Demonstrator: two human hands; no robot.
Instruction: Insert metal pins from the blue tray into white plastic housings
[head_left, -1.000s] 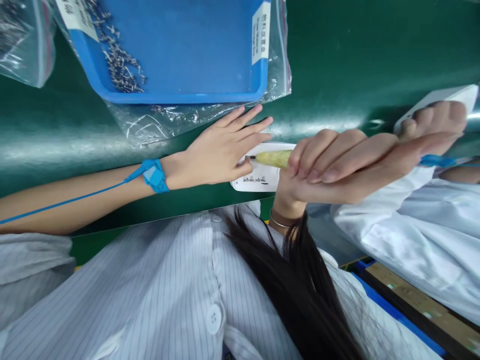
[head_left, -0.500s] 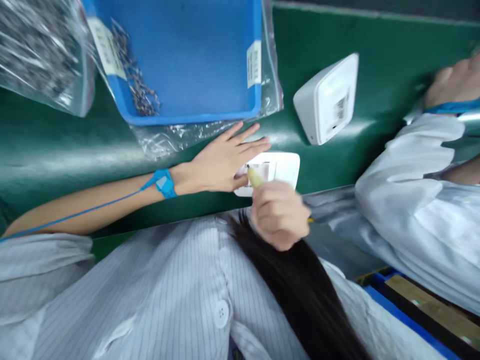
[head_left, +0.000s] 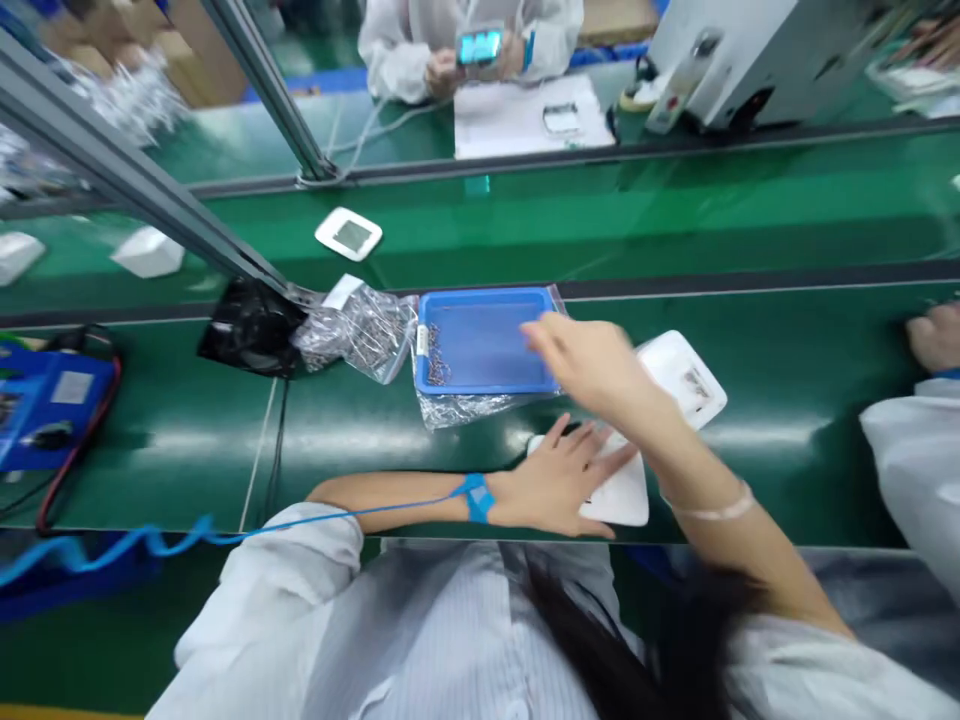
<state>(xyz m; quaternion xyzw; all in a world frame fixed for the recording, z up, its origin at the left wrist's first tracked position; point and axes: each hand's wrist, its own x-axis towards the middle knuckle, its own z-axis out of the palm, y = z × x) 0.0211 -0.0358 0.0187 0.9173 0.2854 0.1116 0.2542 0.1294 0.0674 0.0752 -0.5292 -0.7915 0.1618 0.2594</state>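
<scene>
My left hand [head_left: 559,485], a blue strap round its wrist, lies spread over a white device [head_left: 626,492] near the bench's front edge. Above the right side of a blue tray [head_left: 487,345] is my right hand [head_left: 581,355], smeared by motion; its fingers are bent together and what they hold, if anything, is hidden. Small metal parts [head_left: 436,362] lie at the tray's left side. Partly behind my right forearm, a second white device [head_left: 686,380] rests on the green bench.
Left of the tray lie a clear bag of metal parts [head_left: 371,335] and a black bag [head_left: 251,328]. A metal post [head_left: 150,170] slants across the left. Another white device [head_left: 349,234] sits on the belt. Another person's hand [head_left: 937,338] is at right; a person works opposite.
The camera view has widened and shifted, showing the belt and far bench. My right hand has left the device under my left hand and moved forward over the tray; the yellow tool no longer shows.
</scene>
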